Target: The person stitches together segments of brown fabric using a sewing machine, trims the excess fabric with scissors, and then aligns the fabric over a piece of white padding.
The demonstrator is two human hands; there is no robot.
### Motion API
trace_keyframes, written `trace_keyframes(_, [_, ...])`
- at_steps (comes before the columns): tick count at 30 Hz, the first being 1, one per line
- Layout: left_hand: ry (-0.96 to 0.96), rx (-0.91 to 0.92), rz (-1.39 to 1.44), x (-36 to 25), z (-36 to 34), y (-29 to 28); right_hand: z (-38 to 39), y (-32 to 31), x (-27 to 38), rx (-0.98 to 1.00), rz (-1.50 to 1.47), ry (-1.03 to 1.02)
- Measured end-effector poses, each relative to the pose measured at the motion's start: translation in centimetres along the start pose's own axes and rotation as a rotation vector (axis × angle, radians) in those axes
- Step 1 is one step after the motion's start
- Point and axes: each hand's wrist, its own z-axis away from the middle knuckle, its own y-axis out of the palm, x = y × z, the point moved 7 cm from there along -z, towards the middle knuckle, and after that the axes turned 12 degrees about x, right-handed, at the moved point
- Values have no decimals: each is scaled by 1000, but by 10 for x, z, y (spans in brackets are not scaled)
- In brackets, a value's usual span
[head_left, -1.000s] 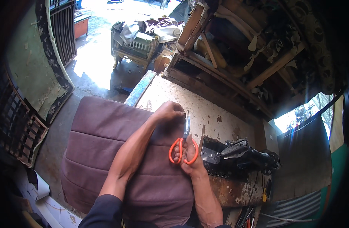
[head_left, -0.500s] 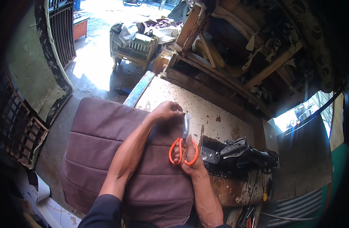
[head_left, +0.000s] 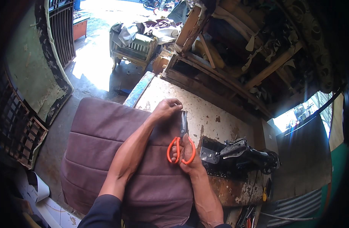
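Stitched seams run across a brown-maroon upholstery cover [head_left: 94,129], which is draped over the near left of the worktable. My left hand [head_left: 166,110] is above the cover's far right edge, thumb and fingers pinched together; whatever lies between them is too small to make out. Just to its right and nearer me, my right hand [head_left: 188,154] grips scissors [head_left: 183,130] by their orange handles. The blades point away from me, slightly parted, their tips close beside my left fingertips.
A black sewing machine [head_left: 242,154] sits on the worn worktable [head_left: 204,110] at right. Wooden furniture frames [head_left: 220,81] stand behind the table. Farther off, a chair frame [head_left: 138,47] is heaped with cloth. At left stands a metal gate [head_left: 61,32].
The scissors and my right hand have shifted slightly left, and the blades have parted a little. My left hand has risen slightly away from me, still pinched.
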Motion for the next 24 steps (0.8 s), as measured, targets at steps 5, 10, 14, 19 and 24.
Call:
trace_keyframes(5, [77, 56, 53, 11, -4, -4, -14, 4, 9, 8, -44, 9])
trace_keyframes(10, [-16, 108, 98, 5, 1, -2, -11, -5, 21, -85, -19, -219])
trace_keyframes(14, [16, 196, -98, -3, 0, 9, 29, -15, 53, -430, 526, -260])
trace_keyframes(19, [12, 385, -229, -4, -2, 18, 43, -45, 71, -622, 951, -380])
trace_keyframes(24, [-43, 292, 119, -13, 8, 15, -6, -49, 51, -415, 716, -289])
